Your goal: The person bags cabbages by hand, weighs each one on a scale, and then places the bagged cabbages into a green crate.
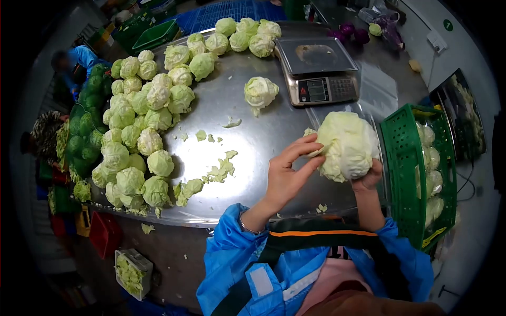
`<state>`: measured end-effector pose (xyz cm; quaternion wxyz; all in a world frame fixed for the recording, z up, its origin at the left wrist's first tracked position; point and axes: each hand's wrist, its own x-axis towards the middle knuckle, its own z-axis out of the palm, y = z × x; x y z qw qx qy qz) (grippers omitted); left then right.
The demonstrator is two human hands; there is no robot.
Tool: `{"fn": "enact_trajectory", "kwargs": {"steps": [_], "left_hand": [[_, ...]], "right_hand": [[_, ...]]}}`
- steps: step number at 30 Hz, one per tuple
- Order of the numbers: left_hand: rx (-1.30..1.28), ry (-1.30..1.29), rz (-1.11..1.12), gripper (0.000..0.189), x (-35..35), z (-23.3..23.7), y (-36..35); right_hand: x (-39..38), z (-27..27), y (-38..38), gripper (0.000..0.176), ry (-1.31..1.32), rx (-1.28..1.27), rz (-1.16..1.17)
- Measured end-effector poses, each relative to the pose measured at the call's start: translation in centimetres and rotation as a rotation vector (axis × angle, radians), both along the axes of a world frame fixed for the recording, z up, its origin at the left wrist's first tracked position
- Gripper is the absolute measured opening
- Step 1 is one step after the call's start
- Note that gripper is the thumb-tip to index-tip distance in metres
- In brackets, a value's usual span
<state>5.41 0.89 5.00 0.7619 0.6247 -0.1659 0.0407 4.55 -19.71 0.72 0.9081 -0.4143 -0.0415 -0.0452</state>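
A pale green cabbage [348, 145] is held above the steel table [237, 152], in front of my body. My right hand [369, 178] grips it from below on its right side; most of those fingers are behind the cabbage. At its left side, my left hand [292, 167] pinches an outer leaf [316, 152] between thumb and fingers. Another cabbage [261, 92] sits alone on the table beyond my hands. Torn leaf scraps [221, 169] lie to the left of my left hand.
Many cabbages [129, 180] are heaped along the table's left side. A digital scale [321, 79] stands at the back right. A green crate [403, 158] with wrapped cabbages is at the right edge. A person in blue [84, 57] is at far left; a leaf-filled bin [145, 260] stands below.
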Motion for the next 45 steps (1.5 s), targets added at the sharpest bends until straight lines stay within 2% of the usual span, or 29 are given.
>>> {"fn": "enact_trajectory", "kwargs": {"steps": [1, 4, 6, 8, 10, 11, 12, 13, 15, 18, 21, 24, 30, 31, 33, 34, 36, 37, 40, 41, 42, 43, 44, 45], "left_hand": [[0.034, -0.045, 0.085, 0.022, -0.2, 0.2, -0.1], [-0.053, -0.001, -0.282, 0.023, -1.6, 0.8, 2.4], [-0.322, -0.093, -0.501, 0.022, -1.9, 1.4, 5.5], [0.148, 0.156, -0.055, 0.035, -1.2, 0.5, 9.3], [1.167, -0.259, 0.84, 0.052, 0.4, -0.4, 8.3], [0.744, -0.24, 0.677, 0.058, 0.8, -1.4, 7.5], [0.348, -0.101, 0.455, 0.061, 0.4, -0.8, 5.0], [0.299, -0.191, 0.289, 0.067, 0.0, -0.6, 2.6], [0.465, -0.298, 0.217, 0.069, -0.6, 1.0, -0.9], [0.274, -0.236, 0.147, 0.066, 0.3, -0.3, -1.5], [0.197, -0.184, -0.021, 0.063, 0.9, -0.8, -0.9], [0.099, -0.14, -0.09, 0.06, 1.0, -0.8, -0.6], [0.214, -0.156, 0.066, 0.042, 0.1, 0.4, -0.4], [0.164, -0.075, 0.068, 0.04, 0.1, 0.2, -0.2], [0.063, 0.088, 0.074, 0.038, 0.4, -1.0, 0.5], [-0.201, 0.137, 0.035, 0.037, 1.5, -3.0, 1.1], [-0.426, 0.253, 0.191, 0.036, 3.0, -4.5, 3.1], [-0.056, 0.141, 0.427, 0.041, 2.8, -4.3, 3.6], [-0.193, 0.239, -0.003, 0.063, 0.0, -3.3, 1.3], [-0.218, 0.18, -0.182, 0.089, -0.2, -5.1, 0.1], [-0.353, 0.176, -0.125, 0.093, -0.2, -4.9, -0.8], [-0.626, 0.426, -0.271, 0.093, -0.1, -4.9, 0.1], [-0.892, 0.675, -0.417, 0.092, 0.1, -4.8, 1.3], [-1.104, 0.677, -0.529, 0.09, 0.5, -5.1, 1.8]], "right_hand": [[-0.3, -0.2, -0.1, 0.072, 0.052, 0.037, -0.015], [0.2, 0.6, 1.1, 0.065, 0.199, 0.166, -0.074], [0.8, 0.9, 1.2, 0.06, 0.316, 0.254, -0.144], [0.9, 1.1, 0.9, 0.058, 0.259, 0.249, -0.093], [0.6, 1.0, 0.9, 0.059, 0.252, 0.21, -0.093], [0.7, 1.0, 1.3, 0.061, 0.244, 0.192, -0.11], [1.0, 1.1, 1.9, 0.063, 0.228, 0.178, -0.127], [0.9, 1.0, 2.4, 0.065, 0.223, 0.161, -0.148], [0.7, 1.2, 2.9, 0.071, 0.15, 0.085, -0.125], [0.8, 1.7, 2.4, 0.079, 0.083, 0.046, -0.083], [0.2, 1.6, 1.6, 0.082, 0.084, 0.07, -0.072], [0.0, 1.6, 1.6, 0.085, 0.058, 0.038, -0.085], [-0.3, 3.0, 3.0, 0.088, -0.111, -0.209, -0.156], [-0.3, 2.9, 3.1, 0.088, -0.144, -0.261, -0.163], [-0.5, 3.1, 3.2, 0.087, -0.115, -0.212, -0.135], [-0.7, 3.1, 3.3, 0.087, -0.099, -0.187, -0.122], [-0.8, 3.1, 3.6, 0.086, -0.026, -0.109, -0.127], [-0.9, 3.1, 3.6, 0.085, 0.011, -0.072, -0.132], [-0.7, 3.0, 4.2, 0.081, -0.025, -0.385, -0.202], [-0.8, 3.2, 4.4, 0.077, -0.122, -0.411, -0.15], [-0.8, 3.8, 4.7, 0.072, -0.223, -0.425, -0.098], [-0.6, 4.4, 5.2, 0.068, -0.331, -0.427, -0.049], [-1.0, 4.7, 5.0, 0.049, -0.265, -0.322, -0.044], [-0.8, 5.3, 3.8, 0.039, -0.284, -0.237, 0.052]]}}
